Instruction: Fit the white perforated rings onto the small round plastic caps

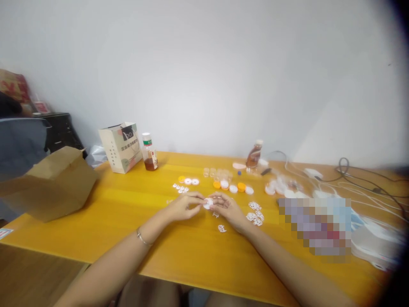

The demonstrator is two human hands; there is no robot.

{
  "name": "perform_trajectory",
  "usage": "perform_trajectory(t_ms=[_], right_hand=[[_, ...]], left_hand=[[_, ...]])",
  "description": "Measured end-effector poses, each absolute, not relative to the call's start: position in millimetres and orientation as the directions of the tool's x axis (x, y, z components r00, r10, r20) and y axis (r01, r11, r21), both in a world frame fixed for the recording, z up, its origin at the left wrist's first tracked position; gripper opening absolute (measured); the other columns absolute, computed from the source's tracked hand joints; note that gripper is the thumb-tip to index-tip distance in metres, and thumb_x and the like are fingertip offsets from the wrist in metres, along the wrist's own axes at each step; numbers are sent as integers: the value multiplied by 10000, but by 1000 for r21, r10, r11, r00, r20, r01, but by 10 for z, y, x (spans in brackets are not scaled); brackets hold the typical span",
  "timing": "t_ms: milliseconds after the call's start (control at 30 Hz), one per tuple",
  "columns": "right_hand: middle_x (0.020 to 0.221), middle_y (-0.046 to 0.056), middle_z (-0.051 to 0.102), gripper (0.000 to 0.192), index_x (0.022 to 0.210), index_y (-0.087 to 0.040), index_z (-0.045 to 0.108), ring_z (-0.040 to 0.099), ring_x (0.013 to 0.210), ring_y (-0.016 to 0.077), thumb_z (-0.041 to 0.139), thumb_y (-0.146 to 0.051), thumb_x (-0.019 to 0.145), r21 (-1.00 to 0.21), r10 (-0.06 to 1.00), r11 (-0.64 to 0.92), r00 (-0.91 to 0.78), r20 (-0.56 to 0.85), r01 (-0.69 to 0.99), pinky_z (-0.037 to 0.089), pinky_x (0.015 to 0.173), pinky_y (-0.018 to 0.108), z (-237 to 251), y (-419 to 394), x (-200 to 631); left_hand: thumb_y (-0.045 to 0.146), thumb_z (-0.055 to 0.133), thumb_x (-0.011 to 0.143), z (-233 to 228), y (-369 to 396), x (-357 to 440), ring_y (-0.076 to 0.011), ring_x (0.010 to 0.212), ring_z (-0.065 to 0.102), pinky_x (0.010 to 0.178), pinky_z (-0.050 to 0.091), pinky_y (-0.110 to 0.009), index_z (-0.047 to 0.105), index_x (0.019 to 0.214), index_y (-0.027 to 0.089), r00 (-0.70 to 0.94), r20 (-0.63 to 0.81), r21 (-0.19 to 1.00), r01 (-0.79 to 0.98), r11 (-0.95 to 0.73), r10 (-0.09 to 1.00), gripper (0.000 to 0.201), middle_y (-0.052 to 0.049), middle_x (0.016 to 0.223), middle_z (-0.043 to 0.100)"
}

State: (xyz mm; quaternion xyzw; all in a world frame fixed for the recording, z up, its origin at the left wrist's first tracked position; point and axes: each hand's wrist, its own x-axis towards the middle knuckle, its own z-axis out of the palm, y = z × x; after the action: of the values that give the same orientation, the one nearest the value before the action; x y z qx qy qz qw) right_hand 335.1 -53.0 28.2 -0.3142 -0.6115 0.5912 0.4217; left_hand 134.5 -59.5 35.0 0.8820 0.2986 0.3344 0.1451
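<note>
Small white round piece [207, 203] between fingertips

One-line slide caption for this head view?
Both hands, left hand and right hand, pinch a small white disc above a yellow table.

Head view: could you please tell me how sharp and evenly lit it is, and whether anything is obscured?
Head view: soft and slightly blurred throughout; a dark vignette cuts the right corners; a pixelated block masks part of the table; even light, faint shadows; the small white piece between left hand and right hand lacks detail.
</note>
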Motion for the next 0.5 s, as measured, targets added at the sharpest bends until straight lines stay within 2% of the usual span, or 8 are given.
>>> perform_trajectory(t_ms=[133,333,500], right_hand=[[853,23,661,335,915,-207,583,618,815,163,696,-311,618,-990,882,99,-452,135,-103,459,814,333,294,-523,3356],[872,28,660,312,891,-214,611,608,833,165,704,-303,607,-983,883,156,-431,184,-101,454,826,335,277,-502,3357],[880,33,655,338,905,-216,610,600,839,169,717,-269,589,-980,888,169,-415,198,-107,459,817,336,257,-496,3352]], left_hand=[[148,456,790,347,-589,1355,-145,939,563,853,430,-276,604,1029,206,577,528,463,419,-781,623,287,-52,1046,605],[256,562,755,311,-582,1396,-152,883,589,810,461,-279,563,1013,162,486,531,552,423,-719,694,274,-60,964,635],[273,547,778,285,-585,1430,-160,931,578,844,451,-305,510,1084,159,464,570,545,404,-735,678,328,-81,1022,611]])
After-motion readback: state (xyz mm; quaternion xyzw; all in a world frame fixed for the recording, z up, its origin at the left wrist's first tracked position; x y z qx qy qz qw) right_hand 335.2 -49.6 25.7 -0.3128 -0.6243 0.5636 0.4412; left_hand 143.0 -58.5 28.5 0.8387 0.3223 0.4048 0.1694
